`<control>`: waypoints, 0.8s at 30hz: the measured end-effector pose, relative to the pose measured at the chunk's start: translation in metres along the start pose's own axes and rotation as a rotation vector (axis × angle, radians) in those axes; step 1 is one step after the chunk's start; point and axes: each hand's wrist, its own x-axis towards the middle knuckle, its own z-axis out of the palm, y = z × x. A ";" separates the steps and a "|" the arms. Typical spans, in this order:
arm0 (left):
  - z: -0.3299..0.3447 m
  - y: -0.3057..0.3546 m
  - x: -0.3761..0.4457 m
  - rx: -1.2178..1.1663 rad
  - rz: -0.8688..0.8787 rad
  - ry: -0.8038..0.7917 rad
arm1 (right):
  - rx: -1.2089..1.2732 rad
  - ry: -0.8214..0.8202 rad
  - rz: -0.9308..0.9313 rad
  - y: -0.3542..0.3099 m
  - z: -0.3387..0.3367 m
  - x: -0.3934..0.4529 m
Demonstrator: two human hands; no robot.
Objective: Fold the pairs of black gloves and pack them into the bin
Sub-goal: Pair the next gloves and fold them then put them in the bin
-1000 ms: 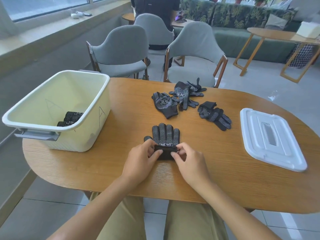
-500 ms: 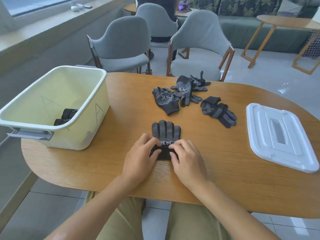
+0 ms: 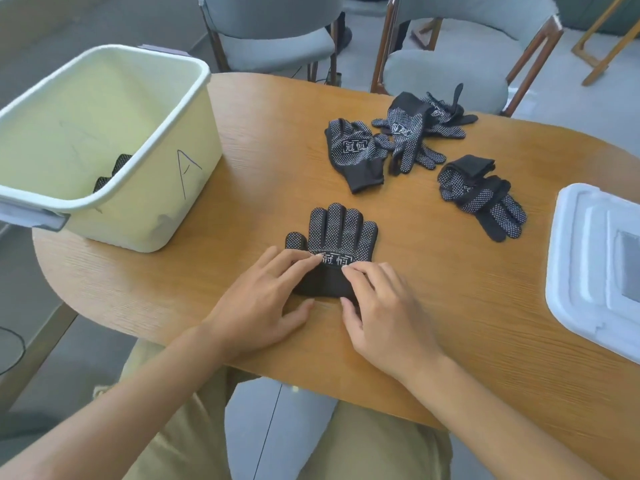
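I sit at the oval wooden table [image 3: 242,140], with the pale yellow plastic bin [image 3: 166,109] on its left side holding a folded black glove pair [image 3: 110,173]. The white plastic lid [image 3: 588,258] lies to the right. Loose dotted black gloves [image 3: 415,140] lie farther back. My left hand [image 3: 263,306] and right hand [image 3: 384,313] press straight fingers onto the dotted black glove pair [image 3: 341,233], whose cuff is folded over.

A black dotted glove pair [image 3: 337,237] lies flat near the tabletop's front edge, cuff folded over, fingers pointing away. Three more glove heaps [image 3: 415,147] lie beyond. The pale yellow bin [image 3: 145,133] at left holds one folded pair [image 3: 112,171].
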 end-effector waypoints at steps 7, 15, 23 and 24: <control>0.005 0.000 0.007 -0.010 -0.027 0.008 | 0.059 0.053 0.074 -0.005 0.005 0.004; -0.006 -0.003 0.014 -0.199 -0.178 0.017 | 0.234 0.188 0.376 -0.019 0.007 0.016; -0.005 -0.012 0.036 -0.348 -0.283 0.097 | 0.214 0.180 0.614 -0.020 0.011 0.036; -0.005 -0.012 0.036 -0.374 -0.304 0.096 | 0.203 0.161 0.628 -0.020 0.012 0.037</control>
